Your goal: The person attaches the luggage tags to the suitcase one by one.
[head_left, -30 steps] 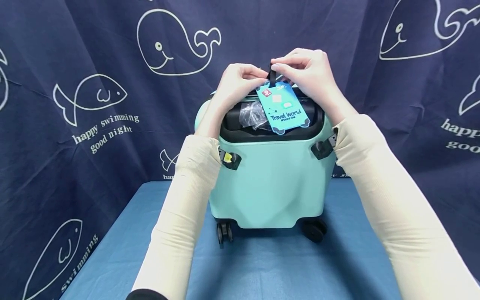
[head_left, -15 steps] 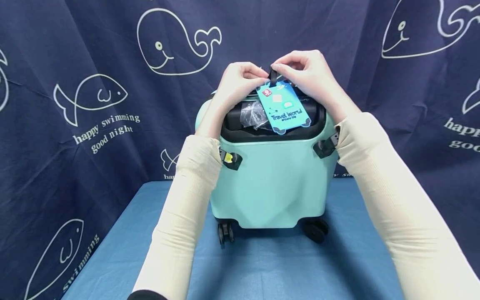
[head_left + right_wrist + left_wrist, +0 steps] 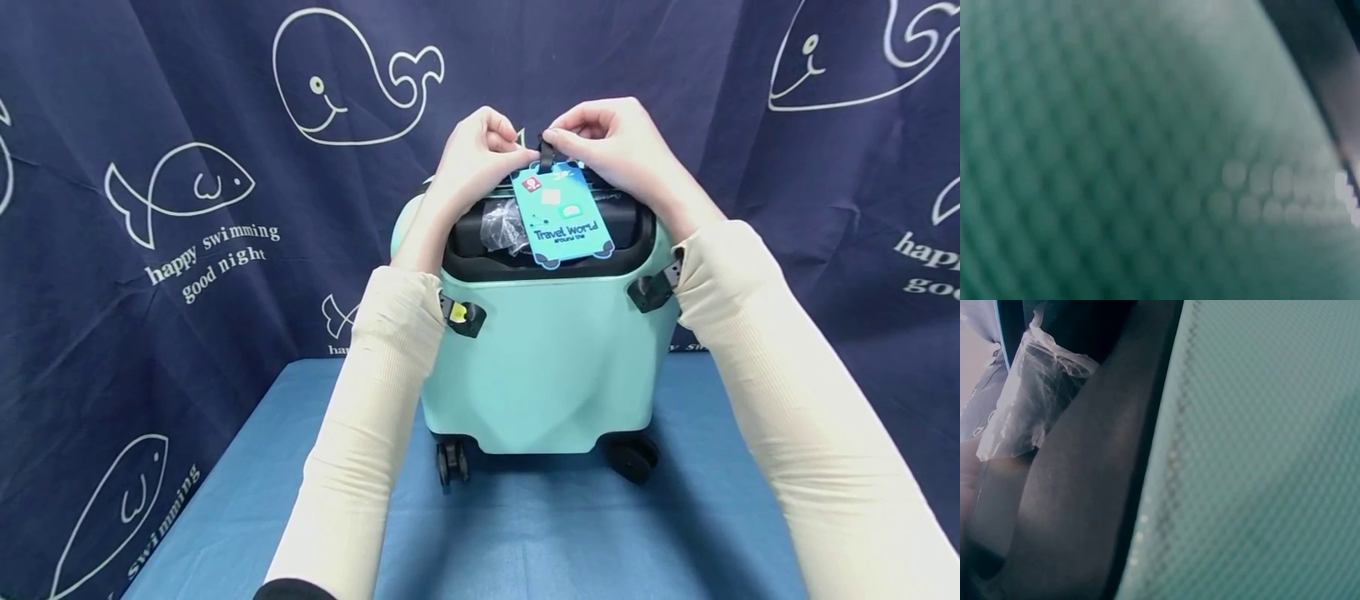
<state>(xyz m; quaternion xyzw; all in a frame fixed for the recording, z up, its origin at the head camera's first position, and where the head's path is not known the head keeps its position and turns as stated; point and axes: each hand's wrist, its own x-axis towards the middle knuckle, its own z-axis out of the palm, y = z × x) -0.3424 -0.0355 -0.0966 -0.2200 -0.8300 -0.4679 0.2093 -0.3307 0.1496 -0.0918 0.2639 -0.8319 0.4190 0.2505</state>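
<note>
A blue luggage tag (image 3: 567, 218) printed "Travel World" hangs by its black strap (image 3: 547, 155) over the top of a mint-green suitcase (image 3: 547, 358). My right hand (image 3: 618, 146) pinches the strap between thumb and index finger. My left hand (image 3: 480, 158) is on the other side of the strap, thumb tip right at it, with the fingers raised apart from the thumb. The left wrist view shows the ribbed green shell (image 3: 1266, 450) and clear plastic wrap (image 3: 1038, 394) beside the black top recess. Only blurred green shell (image 3: 1097, 150) and a dark edge fill most of the right wrist view.
The suitcase stands on its black wheels (image 3: 452, 462) on a blue-covered table (image 3: 517, 533). Close behind hangs a navy curtain (image 3: 495, 50) with whale and fish drawings. Wrist devices (image 3: 651, 290) sit at both cuffs, in front of the suitcase.
My left fingers have lifted back from the strap, away from the thumb. The tag's lower end has swung slightly left. My right hand keeps its pinch on the strap.
</note>
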